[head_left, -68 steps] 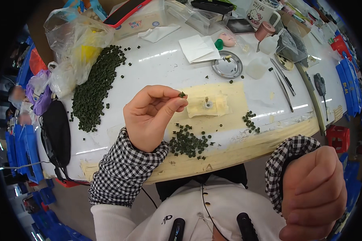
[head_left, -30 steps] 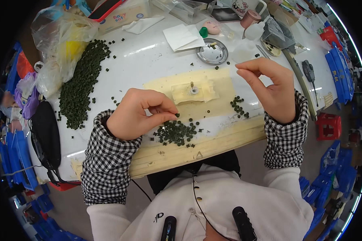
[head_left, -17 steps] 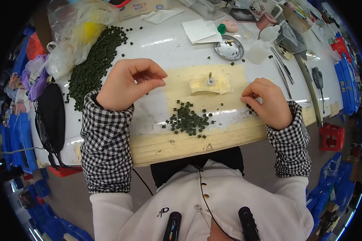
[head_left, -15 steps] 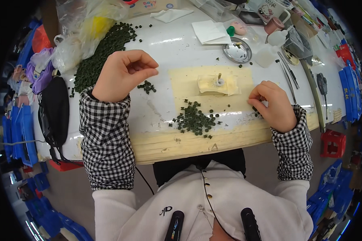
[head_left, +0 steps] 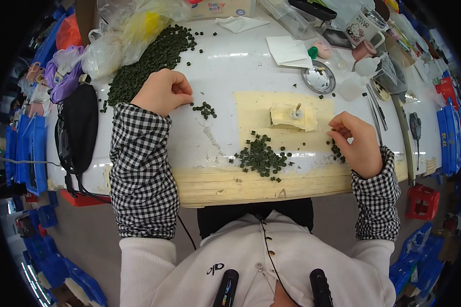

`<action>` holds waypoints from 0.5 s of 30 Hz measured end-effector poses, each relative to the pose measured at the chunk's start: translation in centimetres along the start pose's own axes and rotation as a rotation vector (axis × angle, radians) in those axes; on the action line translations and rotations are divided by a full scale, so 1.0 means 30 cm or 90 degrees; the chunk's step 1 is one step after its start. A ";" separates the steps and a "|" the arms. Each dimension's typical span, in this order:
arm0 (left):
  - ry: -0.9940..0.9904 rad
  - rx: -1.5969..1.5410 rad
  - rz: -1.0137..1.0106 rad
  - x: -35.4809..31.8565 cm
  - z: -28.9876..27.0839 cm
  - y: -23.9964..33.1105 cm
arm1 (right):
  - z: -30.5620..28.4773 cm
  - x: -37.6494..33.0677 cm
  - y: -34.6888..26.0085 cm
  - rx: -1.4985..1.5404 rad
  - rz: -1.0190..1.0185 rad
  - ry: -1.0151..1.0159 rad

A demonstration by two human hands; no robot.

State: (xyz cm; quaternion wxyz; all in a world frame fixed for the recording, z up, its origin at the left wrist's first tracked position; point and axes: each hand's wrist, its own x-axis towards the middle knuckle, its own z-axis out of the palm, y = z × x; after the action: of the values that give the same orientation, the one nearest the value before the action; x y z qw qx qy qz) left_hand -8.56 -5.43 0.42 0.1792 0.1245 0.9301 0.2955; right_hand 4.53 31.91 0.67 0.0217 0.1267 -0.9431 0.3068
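My left hand (head_left: pixel 161 93) is over the left part of the table, beside the large heap of small dark green parts (head_left: pixel 147 64). Its thumb and index finger are pinched together; anything between them is too small to make out. Just right of those fingertips lies a little cluster of the same parts (head_left: pixel 205 110). My right hand (head_left: pixel 359 146) is at the right, thumb and index tips nearly meeting, their contents unclear. Beneath it sit several dark parts (head_left: pixel 336 152). Between my hands stands a cream-wrapped block (head_left: pixel 284 122) with a short upright peg (head_left: pixel 297 111). A loose pile of dark parts (head_left: pixel 264 156) lies in front of it.
A round metal dish (head_left: pixel 318 78), white paper (head_left: pixel 289 52) and a mug (head_left: pixel 361 30) stand toward the back right. Tweezers (head_left: pixel 378 112) lie at the right. Plastic bags (head_left: pixel 107 53) and a black pouch (head_left: pixel 80 128) occupy the left side. The padded table edge (head_left: pixel 230 188) runs nearest me.
The whole view has shifted, so the table appears farther right. My left hand has drawn left, away from the small cluster. My right hand stays near the same spot on the table.
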 end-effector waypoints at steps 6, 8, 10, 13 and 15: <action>0.060 0.023 0.053 -0.006 0.006 -0.005 | -0.037 0.017 -0.052 0.095 -0.047 0.061; 0.108 -0.090 0.119 -0.006 0.024 0.014 | -0.052 0.027 -0.076 0.153 -0.060 0.055; 0.136 -0.232 0.173 -0.018 0.042 0.071 | -0.078 0.048 -0.118 0.188 -0.062 0.037; 0.106 -0.440 0.258 -0.064 0.113 0.202 | -0.069 0.094 -0.173 0.266 -0.099 0.040; 0.011 -0.520 0.264 -0.088 0.135 0.218 | -0.057 0.132 -0.222 0.276 -0.121 0.031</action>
State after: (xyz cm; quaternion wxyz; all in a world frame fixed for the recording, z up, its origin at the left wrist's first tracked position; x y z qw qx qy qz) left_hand -3.70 0.92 1.92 0.1431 0.2247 0.6945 0.6684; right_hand 2.33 26.84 6.35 0.0457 0.2094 -0.8383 0.5014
